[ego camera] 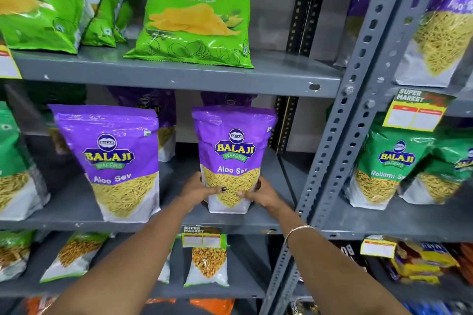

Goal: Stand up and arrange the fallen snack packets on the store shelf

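Glossy purple plastic packet [231, 151] on a matt grey painted metal shelf [179, 77], paint chipped.

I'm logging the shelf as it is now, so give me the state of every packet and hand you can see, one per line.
Held Aloo Sev packet: upright on middle shelf, gripped at its base.
Left hand: closed on packet's lower left.
Right hand: closed on packet's lower right.
Second Aloo Sev packet: standing, leaning slightly, untouched.
Crunchem packet: on top shelf, leaning back.
Ratlami Sev packet: standing, right bay.
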